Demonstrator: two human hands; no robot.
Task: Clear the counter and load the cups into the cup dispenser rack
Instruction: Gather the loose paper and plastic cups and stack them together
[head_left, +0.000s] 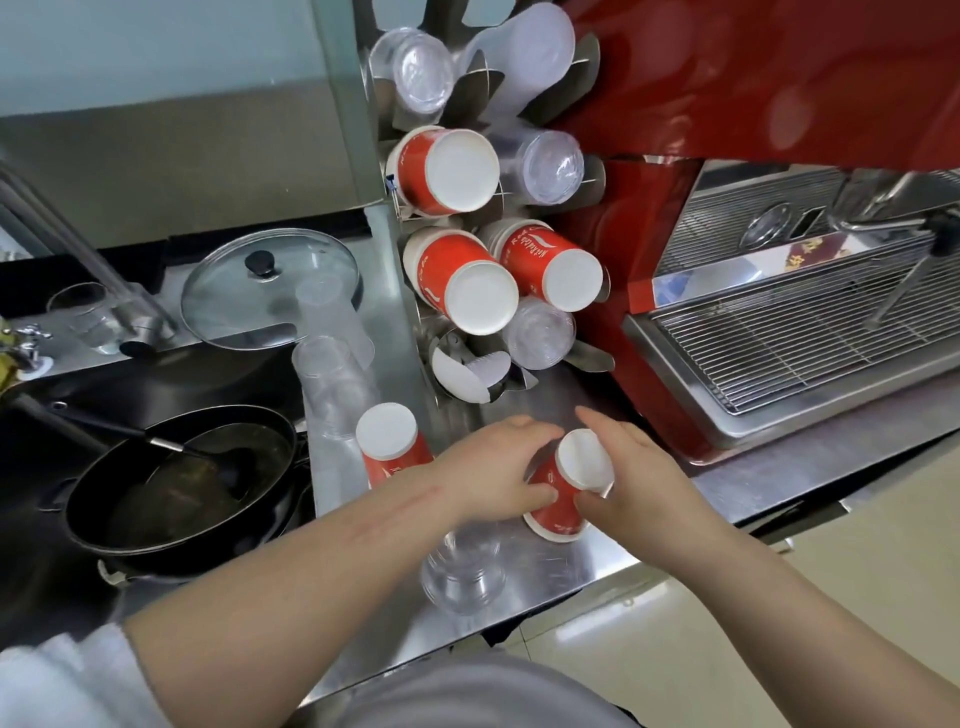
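Held paper cup (558, 499): red, white lettering, white base. Espresso machine (727, 93): glossy red. Pan (176, 488): black.

Head view, looking down my own front. Both forearms bare from elbow to wrist; no watch, bands or rings that I can make out. Left hand (498, 462) and right hand (631, 473) ungloved, nails short. A long thin scratch-like mark runs along the top of my left forearm (363, 525). White sleeve (62, 680), soft and bunched, pushed up at my left elbow. Grey garment (467, 696) covers my torso at the bottom edge.
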